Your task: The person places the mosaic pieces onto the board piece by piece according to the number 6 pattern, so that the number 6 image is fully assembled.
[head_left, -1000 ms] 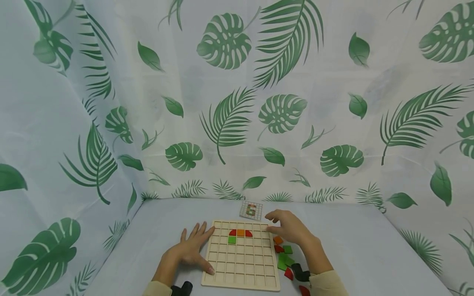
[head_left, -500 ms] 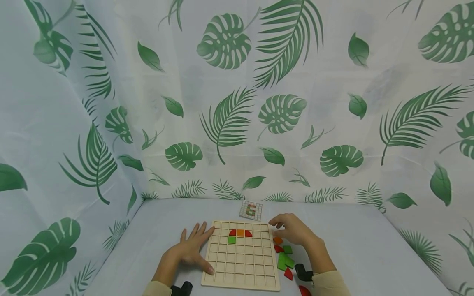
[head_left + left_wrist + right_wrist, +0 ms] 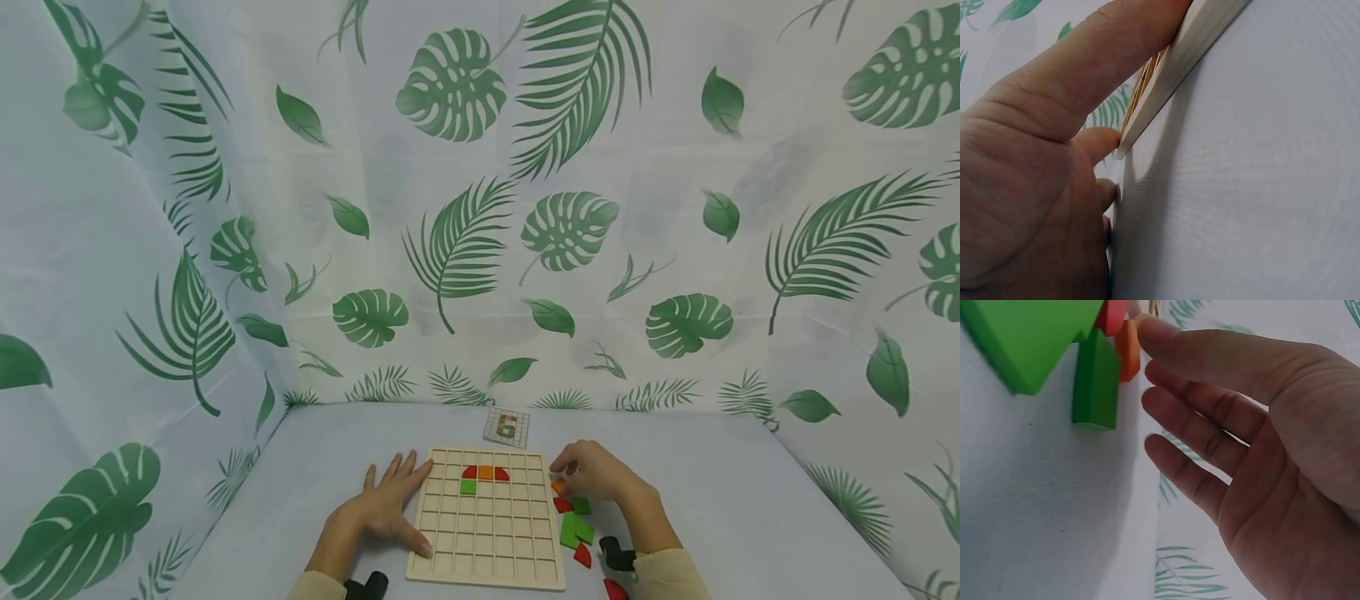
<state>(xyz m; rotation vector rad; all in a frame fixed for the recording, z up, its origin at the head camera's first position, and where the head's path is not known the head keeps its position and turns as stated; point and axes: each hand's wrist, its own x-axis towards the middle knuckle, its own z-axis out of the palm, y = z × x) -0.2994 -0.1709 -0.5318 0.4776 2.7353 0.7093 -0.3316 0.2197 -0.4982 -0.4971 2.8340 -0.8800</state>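
My left hand lies with spread fingers along the left side of a wooden grid board; its thumb rests on the board's rim, also seen in the left wrist view. Set in the board's upper cells are an orange square between two red quarter-round pieces and a green square. Beside the board's upper right edge is my right hand, fingers loosely bent. Its thumb tip is right by a loose orange piece; whether they touch is unclear. The index finger is mostly hidden in the right wrist view.
Loose green pieces and red pieces lie on the white table right of the board. A small pattern card sits behind the board. Leaf-printed cloth hangs behind and at the sides. Black wrist mounts show at both wrists.
My right hand has drawn back from over the board's upper right corner and come down to the loose orange piece. The left hand has stayed in place.
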